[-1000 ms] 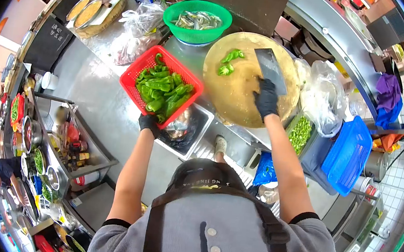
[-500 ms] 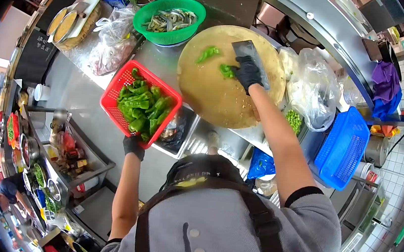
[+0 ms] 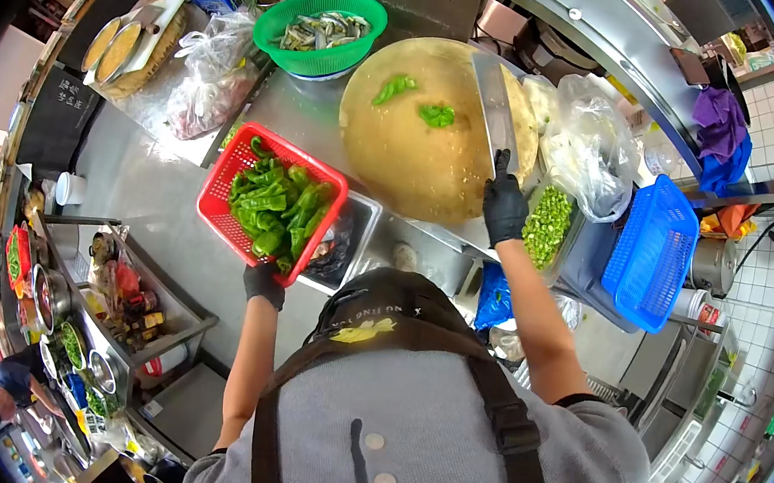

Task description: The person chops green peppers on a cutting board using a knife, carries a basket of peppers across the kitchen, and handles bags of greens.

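My left hand (image 3: 265, 285), in a black glove, grips the near rim of a red plastic basket (image 3: 210, 204) full of green peppers (image 3: 283, 193). My right hand (image 3: 505, 205), gloved too, is closed round the handle of a cleaver (image 3: 494, 101). Its broad blade lies over the right part of a round wooden chopping board (image 3: 396, 166) and points away from me. Two green pepper pieces rest on the board: a longer one (image 3: 394, 90) and a shorter one (image 3: 437, 115). Beside my right wrist stands a container of chopped green pieces (image 3: 548, 226).
Behind the red basket sits a green colander (image 3: 371, 42) of small greyish pieces. Plastic bags (image 3: 598, 146) and a blue basket (image 3: 652, 262) line the right side. A bagged item (image 3: 202, 101) lies at left. A metal cart (image 3: 196, 323) stands left of me.
My right hand has drawn back towards me and right, bringing the cleaver to the board's right side, away from the pepper pieces. My left hand stays on the red basket.
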`<state>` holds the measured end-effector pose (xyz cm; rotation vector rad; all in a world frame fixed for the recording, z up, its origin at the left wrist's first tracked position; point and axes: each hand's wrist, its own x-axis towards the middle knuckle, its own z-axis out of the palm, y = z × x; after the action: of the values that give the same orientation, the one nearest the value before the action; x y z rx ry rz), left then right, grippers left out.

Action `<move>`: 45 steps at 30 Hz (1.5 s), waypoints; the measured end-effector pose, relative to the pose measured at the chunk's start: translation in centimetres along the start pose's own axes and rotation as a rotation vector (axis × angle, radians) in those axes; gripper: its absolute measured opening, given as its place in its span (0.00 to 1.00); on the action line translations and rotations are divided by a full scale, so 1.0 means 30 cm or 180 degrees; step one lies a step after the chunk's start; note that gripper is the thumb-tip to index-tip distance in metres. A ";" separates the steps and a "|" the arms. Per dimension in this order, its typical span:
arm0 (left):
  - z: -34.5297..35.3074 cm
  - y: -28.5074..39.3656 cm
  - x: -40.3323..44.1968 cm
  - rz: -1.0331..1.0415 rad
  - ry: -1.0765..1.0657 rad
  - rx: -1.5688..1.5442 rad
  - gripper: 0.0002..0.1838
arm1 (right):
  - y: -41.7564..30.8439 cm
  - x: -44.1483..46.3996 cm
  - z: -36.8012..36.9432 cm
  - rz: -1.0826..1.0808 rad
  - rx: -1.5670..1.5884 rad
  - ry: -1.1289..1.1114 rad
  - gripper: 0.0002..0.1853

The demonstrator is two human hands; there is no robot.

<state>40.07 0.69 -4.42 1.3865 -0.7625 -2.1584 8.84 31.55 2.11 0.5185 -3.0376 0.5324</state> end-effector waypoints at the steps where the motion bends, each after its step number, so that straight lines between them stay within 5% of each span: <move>1: -0.035 -0.005 0.027 -0.0023 -0.0071 -0.0007 0.26 | -0.021 -0.027 0.017 -0.0306 -0.0090 0.0460 0.35; 4: -0.126 -0.009 0.085 -0.0088 -0.0109 -0.0177 0.29 | -0.082 -0.065 0.104 -0.0417 -0.0474 0.0279 0.34; 6: -0.130 0.008 0.055 0.0014 0.0013 -0.0174 0.29 | -0.060 -0.072 0.210 -0.0490 -0.0702 -0.0482 0.34; 11: -0.167 0.044 0.008 0.0090 -0.0105 -0.0049 0.29 | -0.127 -0.062 0.042 -0.0234 -0.0775 -0.0072 0.38; 14: -0.221 0.047 0.032 0.0079 -0.0147 -0.0104 0.29 | -0.152 -0.119 0.026 -0.0502 0.0019 0.0098 0.43; 15: -0.245 0.041 0.043 0.0040 -0.0180 -0.0152 0.30 | -0.170 -0.139 0.013 -0.0268 0.0328 -0.0742 0.45; 18: -0.277 0.041 0.051 0.0016 -0.0234 -0.0251 0.29 | -0.151 -0.177 0.108 0.0141 0.0105 -0.1073 0.44; 24: -0.325 0.043 0.061 0.0228 -0.0322 -0.0045 0.28 | -0.186 -0.247 0.063 -0.0113 0.0414 0.0601 0.43; 25: -0.336 0.044 0.065 0.0106 -0.0332 -0.0120 0.27 | -0.175 -0.244 0.105 -0.0373 0.0589 0.0650 0.42; 26: -0.351 0.050 0.070 -0.0016 -0.0340 -0.0183 0.27 | -0.168 -0.222 0.150 -0.0058 0.0245 -0.0274 0.40; 28: -0.332 0.079 0.034 -0.0120 -0.0297 -0.0186 0.28 | -0.171 -0.199 0.211 0.0174 -0.0040 -0.0760 0.38; 35: -0.344 0.032 0.061 0.0129 -0.0329 0.0023 0.28 | -0.130 -0.158 -0.070 -0.0514 0.0143 0.0344 0.37; 40: -0.292 0.010 0.042 0.0032 -0.0251 -0.0162 0.29 | -0.135 -0.206 -0.036 -0.0565 0.0067 0.0902 0.37; 44: -0.253 0.028 0.017 -0.0338 -0.0083 0.0034 0.29 | -0.074 -0.243 0.165 -0.0216 -0.0252 -0.0951 0.38; 45: -0.263 0.004 0.035 -0.0015 -0.0215 -0.0280 0.28 | -0.075 -0.237 0.139 -0.0234 -0.0235 -0.0866 0.38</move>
<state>46.91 -1.67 -7.71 1.2784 -0.6807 -2.2246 16.47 30.45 -1.59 0.7534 -3.2599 0.3727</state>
